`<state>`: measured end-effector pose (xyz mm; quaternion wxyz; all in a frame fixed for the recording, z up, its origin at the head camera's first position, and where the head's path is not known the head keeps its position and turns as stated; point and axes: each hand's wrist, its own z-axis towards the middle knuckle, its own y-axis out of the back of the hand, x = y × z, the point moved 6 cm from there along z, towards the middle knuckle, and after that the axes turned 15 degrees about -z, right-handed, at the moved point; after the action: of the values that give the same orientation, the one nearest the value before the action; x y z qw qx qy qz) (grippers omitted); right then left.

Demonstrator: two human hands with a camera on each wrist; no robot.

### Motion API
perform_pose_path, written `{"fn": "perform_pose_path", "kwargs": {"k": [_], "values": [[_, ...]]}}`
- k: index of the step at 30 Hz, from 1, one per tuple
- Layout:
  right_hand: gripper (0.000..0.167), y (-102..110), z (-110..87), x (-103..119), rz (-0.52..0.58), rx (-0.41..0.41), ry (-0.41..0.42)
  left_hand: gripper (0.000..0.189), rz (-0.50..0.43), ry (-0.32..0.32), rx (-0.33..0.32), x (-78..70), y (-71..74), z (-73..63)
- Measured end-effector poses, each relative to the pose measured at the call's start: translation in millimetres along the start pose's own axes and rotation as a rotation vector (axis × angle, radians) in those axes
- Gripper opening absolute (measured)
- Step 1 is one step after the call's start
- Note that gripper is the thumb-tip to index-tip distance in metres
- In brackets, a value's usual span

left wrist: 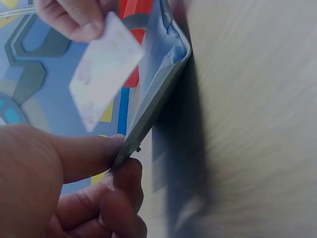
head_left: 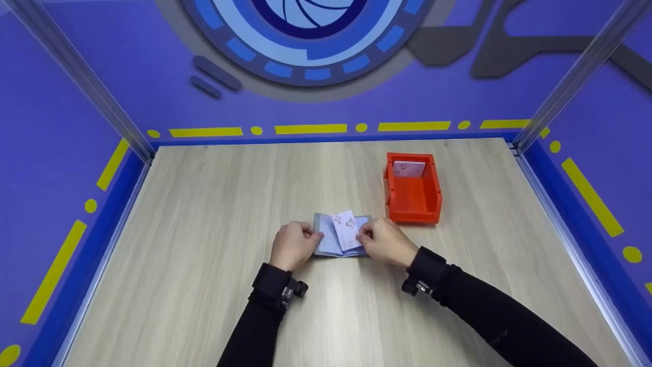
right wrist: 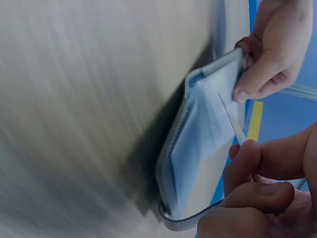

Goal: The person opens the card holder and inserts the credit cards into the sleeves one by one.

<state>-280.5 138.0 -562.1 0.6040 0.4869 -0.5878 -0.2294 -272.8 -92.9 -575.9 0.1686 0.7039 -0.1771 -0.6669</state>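
Note:
A grey card holder lies opened out above the tabletop, its bluish see-through sleeves showing. My left hand pinches the left cover edge between thumb and fingers, as the left wrist view shows closely. Between thumb and forefinger, my right hand holds a white card with small pinkish prints, tilted over the open sleeves. Seen from the right wrist, the card is nearly edge-on, its far edge over the sleeve. A grey strap curves from the holder toward my right hand's lower fingers.
Behind my right hand stands a red open-front bin, with another printed card leaning at its back wall. The pale wood table is bounded by blue panels at the back and sides.

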Motion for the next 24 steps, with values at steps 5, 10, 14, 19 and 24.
{"fn": "perform_pose_path", "kwargs": {"k": [5, 10, 14, 19, 24], "values": [[0.017, -9, 4.4, -11, -0.006, 0.059, -0.066, 0.030, 0.001, 0.018, 0.003, 1.0, -0.7, -0.4], [0.023, -11, 7.4, -17, -0.017, 0.102, -0.093, 0.030, 0.007, 0.029, 0.013, 1.4, -1.5, 0.2], [0.026, -12, 9.3, -21, -0.021, 0.141, -0.112, 0.029, 0.023, 0.029, 0.015, 1.7, -2.0, 0.7], [0.026, -11, 12.2, -21, -0.043, 0.165, -0.093, 0.031, 0.034, 0.029, 0.015, 1.8, -1.9, 1.0], [0.029, -8, 15.7, -19, -0.060, 0.162, -0.044, 0.032, 0.039, 0.023, 0.015, 2.3, -1.7, 1.4]]}}
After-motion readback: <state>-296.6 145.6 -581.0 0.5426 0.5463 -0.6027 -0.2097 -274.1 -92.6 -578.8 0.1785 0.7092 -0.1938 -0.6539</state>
